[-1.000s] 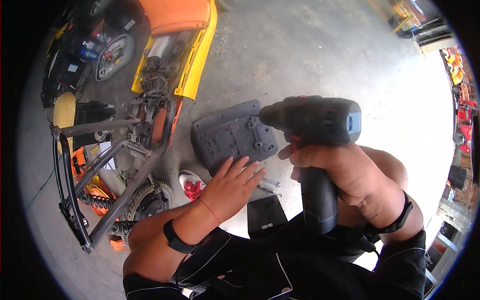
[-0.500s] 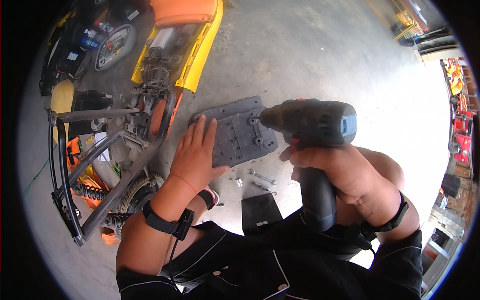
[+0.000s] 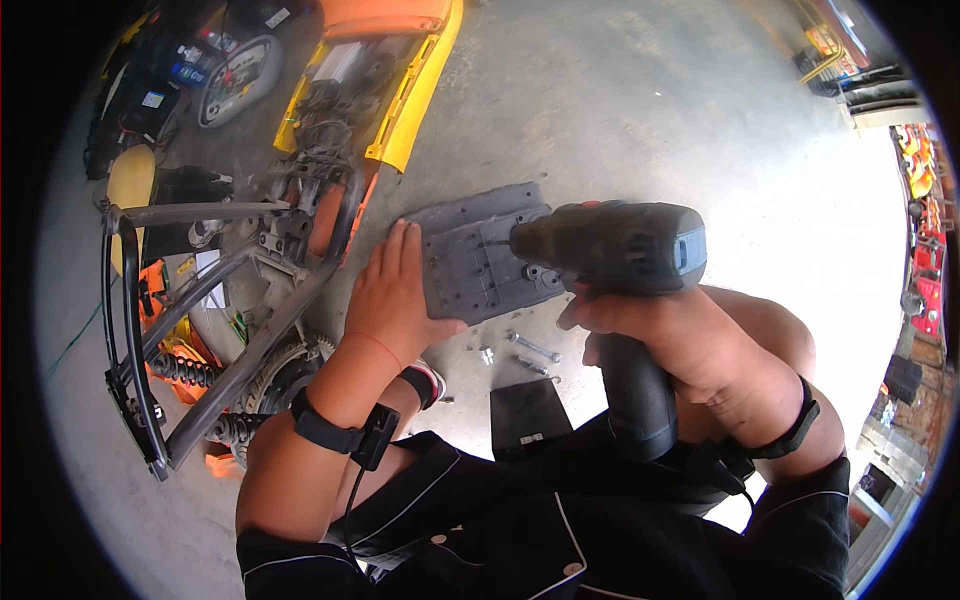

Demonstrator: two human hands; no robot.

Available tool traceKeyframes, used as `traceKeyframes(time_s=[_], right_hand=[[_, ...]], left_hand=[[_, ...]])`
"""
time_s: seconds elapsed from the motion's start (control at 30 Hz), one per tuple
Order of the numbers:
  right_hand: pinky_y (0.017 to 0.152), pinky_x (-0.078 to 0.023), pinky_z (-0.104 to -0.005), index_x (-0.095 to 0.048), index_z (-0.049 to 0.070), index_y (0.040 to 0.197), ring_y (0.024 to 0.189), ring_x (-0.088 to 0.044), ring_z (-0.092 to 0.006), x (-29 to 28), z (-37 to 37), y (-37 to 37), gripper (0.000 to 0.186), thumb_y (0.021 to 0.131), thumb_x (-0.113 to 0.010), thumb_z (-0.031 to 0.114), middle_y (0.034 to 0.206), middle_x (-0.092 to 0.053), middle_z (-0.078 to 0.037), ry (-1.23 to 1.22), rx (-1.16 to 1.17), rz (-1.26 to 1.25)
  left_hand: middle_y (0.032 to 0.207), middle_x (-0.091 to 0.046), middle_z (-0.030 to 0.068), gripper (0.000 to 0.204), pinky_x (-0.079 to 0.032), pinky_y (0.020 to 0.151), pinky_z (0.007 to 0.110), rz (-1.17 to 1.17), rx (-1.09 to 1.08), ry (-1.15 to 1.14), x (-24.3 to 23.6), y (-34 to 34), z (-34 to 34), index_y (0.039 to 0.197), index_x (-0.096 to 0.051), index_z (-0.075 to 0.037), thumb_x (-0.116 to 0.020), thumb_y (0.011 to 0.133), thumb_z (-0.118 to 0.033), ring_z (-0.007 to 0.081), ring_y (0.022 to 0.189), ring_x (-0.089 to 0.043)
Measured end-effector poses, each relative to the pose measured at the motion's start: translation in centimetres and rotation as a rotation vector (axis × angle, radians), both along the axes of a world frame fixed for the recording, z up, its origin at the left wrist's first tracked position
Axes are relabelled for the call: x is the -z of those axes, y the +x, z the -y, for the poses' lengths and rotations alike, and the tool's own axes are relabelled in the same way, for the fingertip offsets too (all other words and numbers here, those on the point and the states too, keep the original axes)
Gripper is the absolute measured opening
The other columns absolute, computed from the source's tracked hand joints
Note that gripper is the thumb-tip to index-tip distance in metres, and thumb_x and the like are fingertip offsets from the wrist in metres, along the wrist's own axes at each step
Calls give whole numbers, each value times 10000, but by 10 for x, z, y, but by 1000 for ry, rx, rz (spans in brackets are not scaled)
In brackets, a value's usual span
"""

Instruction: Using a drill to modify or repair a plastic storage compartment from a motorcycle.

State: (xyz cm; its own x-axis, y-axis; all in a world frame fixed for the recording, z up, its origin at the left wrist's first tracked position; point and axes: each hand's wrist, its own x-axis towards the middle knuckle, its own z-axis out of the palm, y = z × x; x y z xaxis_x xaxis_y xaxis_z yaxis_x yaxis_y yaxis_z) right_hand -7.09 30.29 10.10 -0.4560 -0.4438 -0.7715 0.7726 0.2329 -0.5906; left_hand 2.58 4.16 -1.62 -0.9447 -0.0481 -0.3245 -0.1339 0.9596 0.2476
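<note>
A dark grey ribbed plastic panel (image 3: 455, 262) lies on the concrete floor ahead of me, its bolt holes facing up. Along its left edge my left hand (image 3: 388, 298) rests with fingers stretched flat and the thumb spread toward the near corner. My right hand (image 3: 672, 335) is wrapped round the handle of a black cordless drill (image 3: 622, 246). The drill lies level, its nose pointing left over the panel; a thin bit shows just past the chuck. Whether the bit touches the panel I cannot tell.
Near the panel lie a wrench (image 3: 536, 348), a smaller metal tool (image 3: 530, 366), a small metal piece (image 3: 487, 355) and a black flat case (image 3: 525, 415). To the left stands a bare vehicle frame (image 3: 260, 348) with yellow bodywork (image 3: 418, 100). Black parts crowd the far left.
The drill's nose has shifted left and slightly nearer across the panel, off the raised boss at the upper right. My left hand still lies on the panel's edge. The view has moved slightly.
</note>
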Motion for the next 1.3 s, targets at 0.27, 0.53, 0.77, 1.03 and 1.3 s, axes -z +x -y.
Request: traceKeyframes(time_s=[0.27, 0.53, 0.77, 1.03, 1.3], right_hand=[[651, -575, -318, -610, 21, 1189, 766, -675, -194, -1, 4, -1, 393, 831, -769, 46, 1018, -621, -69, 7, -24, 10], [667, -577, -316, -604, 4, 1213, 781, -681, -195, 2, 3, 1, 409, 839, -763, 53, 1034, -632, -78, -5, -56, -8], [694, -590, -331, -601, 8, 1240, 804, -685, -200, 1, -1, 1, 423, 849, -756, 54, 1039, -634, -75, -30, -39, 19], [664, -546, -329, -665, 8, 1128, 768, -656, -161, 8, -2, 7, 274, 889, -733, 123, 939, -676, -64, -34, -58, -61], [680, -588, -326, -614, 4, 1214, 796, -684, -203, -1, -5, -1, 364, 870, -720, 59, 1038, -668, -105, -83, 81, -17]], left_hand=[[1582, -392, 229, 1066, -348, 1214, 448, 76, -29, 66, -9, -12, 15, 1539, -386, -9, -926, 712, -409, 406, 1469, -379], [1614, -345, 251, 1156, -307, 1239, 457, 93, 19, 51, -11, -13, 13, 1576, -303, 18, -922, 708, -431, 432, 1492, -341], [1652, -271, 259, 1308, -275, 1255, 465, 158, 21, 17, -12, -8, 15, 1608, -196, 24, -949, 650, -453, 441, 1529, -277], [1651, -253, 227, 1260, -272, 1237, 519, 103, 47, 32, -12, -8, 3, 1604, -240, -36, -960, 626, -371, 433, 1514, -281], [1667, -229, 209, 1296, -144, 1264, 583, 16, 119, -4, 8, -2, -18, 1626, -209, -69, -949, 624, -427, 417, 1557, -196]])
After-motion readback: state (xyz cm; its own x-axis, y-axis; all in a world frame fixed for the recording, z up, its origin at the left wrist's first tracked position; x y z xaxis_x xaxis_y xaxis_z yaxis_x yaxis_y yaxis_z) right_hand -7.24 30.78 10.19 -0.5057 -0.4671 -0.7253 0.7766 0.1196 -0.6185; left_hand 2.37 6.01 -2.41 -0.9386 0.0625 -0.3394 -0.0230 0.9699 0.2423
